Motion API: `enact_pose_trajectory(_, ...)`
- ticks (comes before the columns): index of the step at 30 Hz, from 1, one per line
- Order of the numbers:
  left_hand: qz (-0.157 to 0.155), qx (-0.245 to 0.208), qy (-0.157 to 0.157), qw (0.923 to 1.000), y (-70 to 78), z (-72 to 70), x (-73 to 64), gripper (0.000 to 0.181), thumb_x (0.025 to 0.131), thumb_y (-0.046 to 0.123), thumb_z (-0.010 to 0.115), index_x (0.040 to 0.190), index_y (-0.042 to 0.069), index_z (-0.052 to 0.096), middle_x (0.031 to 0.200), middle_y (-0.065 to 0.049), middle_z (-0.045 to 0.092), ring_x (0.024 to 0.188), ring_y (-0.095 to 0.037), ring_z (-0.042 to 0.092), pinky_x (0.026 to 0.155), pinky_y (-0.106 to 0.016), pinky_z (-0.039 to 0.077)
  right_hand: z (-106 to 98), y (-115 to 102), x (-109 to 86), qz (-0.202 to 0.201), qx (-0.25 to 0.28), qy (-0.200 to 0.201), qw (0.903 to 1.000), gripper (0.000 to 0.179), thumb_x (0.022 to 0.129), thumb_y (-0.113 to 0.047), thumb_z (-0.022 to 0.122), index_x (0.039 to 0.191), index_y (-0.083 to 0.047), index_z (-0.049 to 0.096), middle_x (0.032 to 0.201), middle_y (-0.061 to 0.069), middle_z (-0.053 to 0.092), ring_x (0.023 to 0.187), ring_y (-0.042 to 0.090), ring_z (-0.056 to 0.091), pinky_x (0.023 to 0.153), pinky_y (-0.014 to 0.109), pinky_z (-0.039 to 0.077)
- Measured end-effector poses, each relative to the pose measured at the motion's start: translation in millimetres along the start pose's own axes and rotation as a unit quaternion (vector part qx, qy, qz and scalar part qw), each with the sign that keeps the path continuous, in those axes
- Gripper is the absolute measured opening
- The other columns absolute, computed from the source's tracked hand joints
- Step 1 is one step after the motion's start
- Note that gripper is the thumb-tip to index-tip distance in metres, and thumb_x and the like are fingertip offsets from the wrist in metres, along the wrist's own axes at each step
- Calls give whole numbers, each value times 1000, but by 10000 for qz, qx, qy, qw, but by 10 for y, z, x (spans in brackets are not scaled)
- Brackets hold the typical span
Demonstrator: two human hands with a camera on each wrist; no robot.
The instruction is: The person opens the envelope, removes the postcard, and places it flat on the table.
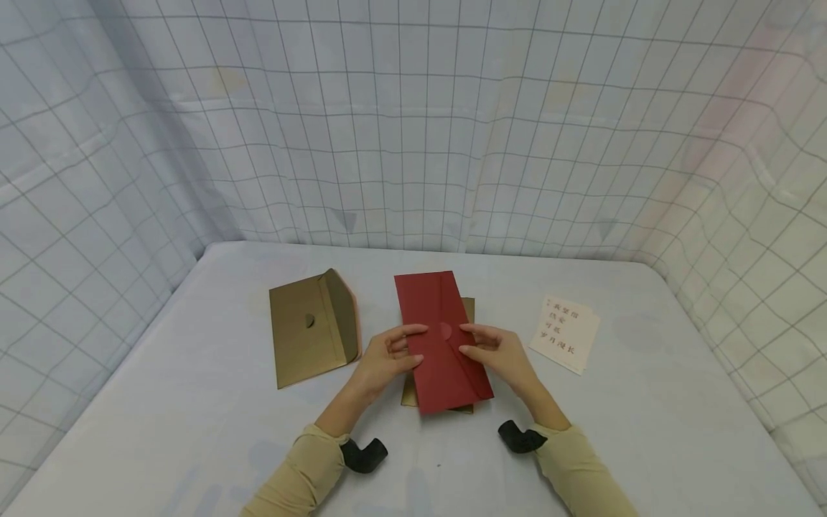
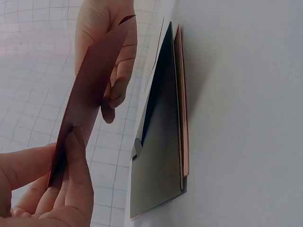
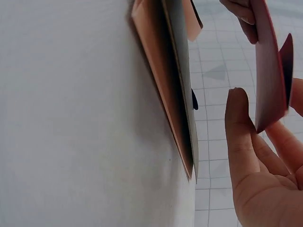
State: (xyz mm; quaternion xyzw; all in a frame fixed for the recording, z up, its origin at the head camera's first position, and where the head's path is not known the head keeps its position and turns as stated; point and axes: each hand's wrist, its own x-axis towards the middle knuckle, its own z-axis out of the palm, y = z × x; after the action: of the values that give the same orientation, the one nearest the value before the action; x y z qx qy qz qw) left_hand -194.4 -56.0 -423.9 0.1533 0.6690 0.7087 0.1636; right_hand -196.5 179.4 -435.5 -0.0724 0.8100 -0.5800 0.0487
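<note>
A red envelope (image 1: 436,373) with a rounded closure tab is held up at the centre, tilted a little, its long sides running away from me. My left hand (image 1: 386,359) pinches its left edge, thumb and index finger on the upper face and other fingers underneath. On the right edge, my right hand (image 1: 500,353) holds it near the tab, with fingers above and below the paper in the right wrist view (image 3: 265,165). Beneath it a gold envelope (image 1: 469,310) lies on the table, mostly hidden by the red one.
Another gold envelope (image 1: 293,352), its flap lifted, lies to the left. Pale cards (image 1: 563,341) with handwritten-style characters overlap on the right. The white table (image 1: 168,402) meets gridded white curtains (image 1: 413,136) at the back and sides. Dark curved mounts (image 1: 365,457) sit on the wrists.
</note>
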Motion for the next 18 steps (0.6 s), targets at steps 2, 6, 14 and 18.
enact_pose_trajectory(2,63,22,25,10000,16,15,-6,49,86,-5,58,134,0,47,129,-28,54,92,-5,65,78,-21,54,25,-12,-7,-62,-237,142,9996,47,82,-22,72,126,-13,60,116,16,66,102,23,64,86,30,53)
enact_pose_trajectory(6,162,112,73,9998,44,33,-13,48,87,-4,58,134,0,47,131,-28,53,103,-17,66,83,-24,54,64,-40,-14,-215,-608,289,9975,51,78,-24,76,126,-16,59,118,15,66,104,26,64,90,38,52)
enact_pose_trajectory(14,246,245,182,9992,59,58,-15,47,86,-4,59,131,0,50,126,-29,57,98,-16,67,80,-22,54,116,-62,-25,-697,-1006,482,9913,49,78,-19,75,124,-11,59,113,18,67,98,28,66,85,39,55)
enact_pose_trajectory(18,238,166,212,9994,63,65,-20,47,85,-6,59,131,0,50,125,-30,57,92,-12,67,77,-21,54,136,-80,-30,-837,-1064,559,9892,45,80,-14,73,122,-9,59,116,20,66,101,30,66,84,40,55)
